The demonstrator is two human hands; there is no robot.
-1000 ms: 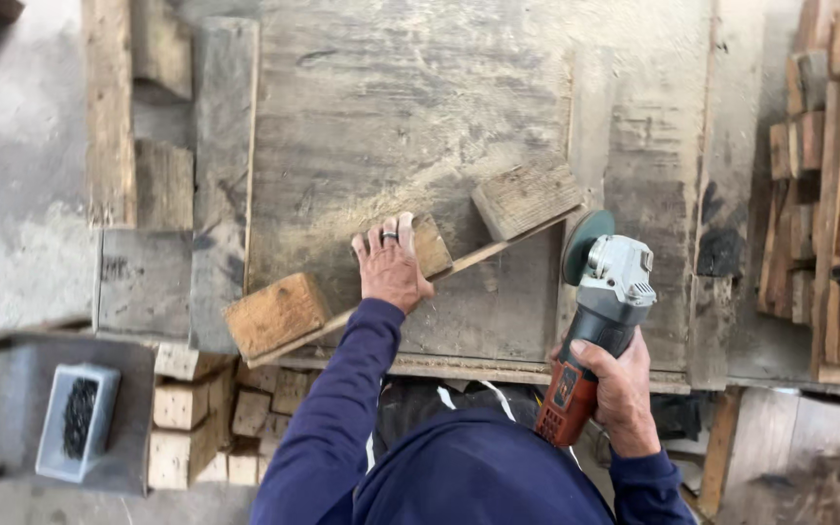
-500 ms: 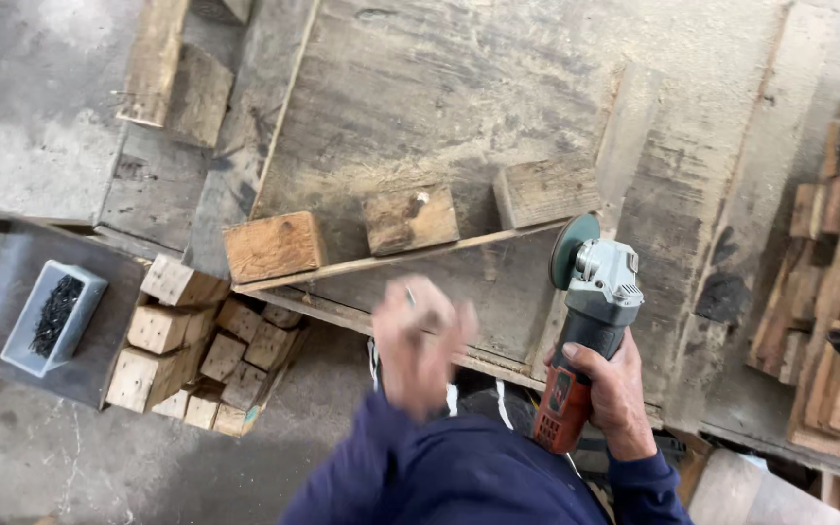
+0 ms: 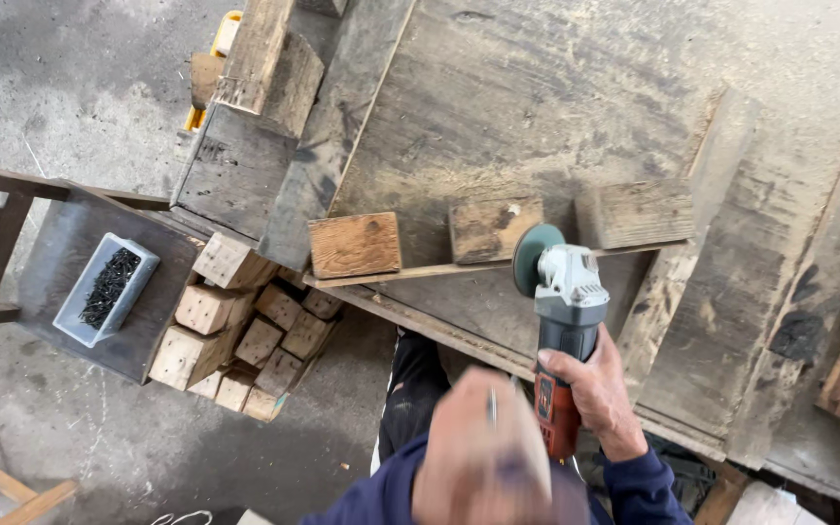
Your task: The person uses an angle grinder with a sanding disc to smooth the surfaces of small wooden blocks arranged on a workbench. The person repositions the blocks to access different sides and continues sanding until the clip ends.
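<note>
Right hand (image 3: 597,397) clamps the angle grinder (image 3: 561,331), disc edge-on beside the middle block (image 3: 494,227); left hand (image 3: 483,457), blurred, grip indeterminate.

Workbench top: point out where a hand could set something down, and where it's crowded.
Bare board on the workbench lies beyond the three wood blocks. Another patch sits right of the angle grinder, held by the right hand. Crowded: the stacked offcuts and nail tray at left.
</note>
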